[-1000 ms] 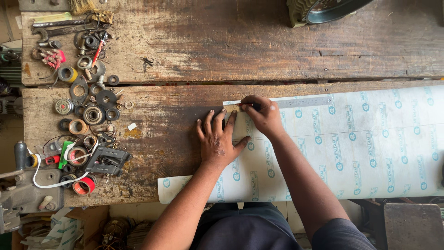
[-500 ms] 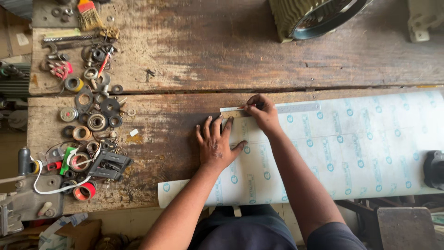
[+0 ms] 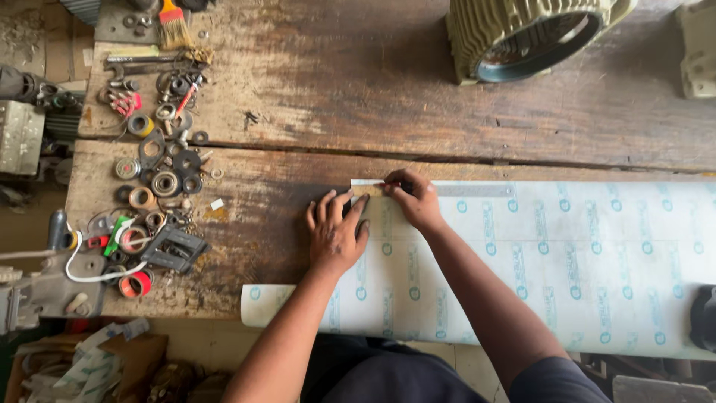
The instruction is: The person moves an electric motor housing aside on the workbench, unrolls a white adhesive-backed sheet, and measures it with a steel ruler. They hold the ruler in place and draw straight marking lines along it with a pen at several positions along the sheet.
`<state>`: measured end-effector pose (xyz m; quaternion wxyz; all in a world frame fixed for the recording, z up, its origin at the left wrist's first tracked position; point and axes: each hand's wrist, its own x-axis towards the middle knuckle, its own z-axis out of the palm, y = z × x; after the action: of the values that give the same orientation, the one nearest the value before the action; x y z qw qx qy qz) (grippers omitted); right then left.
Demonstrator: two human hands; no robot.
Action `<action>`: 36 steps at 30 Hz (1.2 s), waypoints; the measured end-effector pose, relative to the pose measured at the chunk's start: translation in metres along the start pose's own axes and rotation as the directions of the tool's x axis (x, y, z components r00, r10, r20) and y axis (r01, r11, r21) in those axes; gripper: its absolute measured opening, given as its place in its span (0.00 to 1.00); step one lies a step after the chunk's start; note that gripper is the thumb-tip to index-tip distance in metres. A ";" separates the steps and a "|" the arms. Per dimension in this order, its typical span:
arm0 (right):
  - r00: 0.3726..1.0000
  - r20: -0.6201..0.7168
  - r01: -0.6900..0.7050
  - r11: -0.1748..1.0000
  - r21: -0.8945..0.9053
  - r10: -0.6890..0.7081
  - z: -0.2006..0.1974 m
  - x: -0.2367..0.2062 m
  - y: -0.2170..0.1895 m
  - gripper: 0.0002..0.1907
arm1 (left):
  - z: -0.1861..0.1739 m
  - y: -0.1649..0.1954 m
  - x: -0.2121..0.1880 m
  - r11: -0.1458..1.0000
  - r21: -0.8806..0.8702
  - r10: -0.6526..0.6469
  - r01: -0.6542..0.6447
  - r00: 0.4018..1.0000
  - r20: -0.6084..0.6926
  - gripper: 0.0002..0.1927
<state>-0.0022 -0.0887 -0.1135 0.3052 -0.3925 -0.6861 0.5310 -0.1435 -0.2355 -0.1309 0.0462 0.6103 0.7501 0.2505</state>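
Observation:
A wide white sheet (image 3: 597,254) printed with teal marks lies across the wooden bench (image 3: 358,89). A steel ruler (image 3: 477,191) rests along its far edge. My left hand (image 3: 335,233) lies flat, fingers spread, on the sheet's left end, its fingertips by a small tan piece (image 3: 367,190) at the corner. My right hand (image 3: 415,200) is pinched on a thin pen-like tool (image 3: 382,184) whose tip touches the sheet's top left corner at the ruler's end. What the tool is stays unclear.
Bearings, washers and tape rolls (image 3: 156,179) crowd the bench's left end, with a brush (image 3: 173,26) behind them. A ribbed motor housing (image 3: 522,37) stands at the back. A vise (image 3: 37,287) sits at the lower left and a black object (image 3: 705,317) at the right edge.
The view has shifted, so more of the bench's far side shows. Both hands remain at the sheet's top left corner, with the right hand still pinched by the ruler's end.

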 end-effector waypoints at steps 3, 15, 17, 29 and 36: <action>1.000 -0.013 -0.022 1.000 0.000 0.022 0.000 -0.001 0.000 0.08 | 0.001 0.002 0.000 0.999 0.031 0.005 -0.005 1.000 0.011 0.26; 0.999 0.038 -0.013 0.992 -0.125 0.018 0.001 0.001 0.000 0.09 | 0.002 0.001 0.002 0.996 0.085 -0.027 0.019 0.996 0.090 0.30; 0.999 0.052 -0.003 0.987 -0.158 0.011 0.000 0.001 0.000 0.09 | 0.002 0.001 0.002 0.996 0.086 -0.031 0.023 0.995 0.092 0.30; 0.997 0.062 0.057 0.969 -0.241 -0.043 -0.001 0.000 -0.001 0.09 | 0.001 0.003 0.003 0.996 0.082 -0.037 0.029 0.994 0.099 0.30; 0.995 0.018 0.096 0.960 -0.263 -0.095 0.001 0.000 -0.007 0.10 | 0.000 0.004 0.004 0.995 0.097 -0.037 0.028 0.994 0.098 0.30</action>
<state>-0.0044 -0.0903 -0.1069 0.2738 -0.3946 -0.7695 0.4209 -0.1404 -0.2310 -0.1285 0.0584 0.6112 0.7678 0.1827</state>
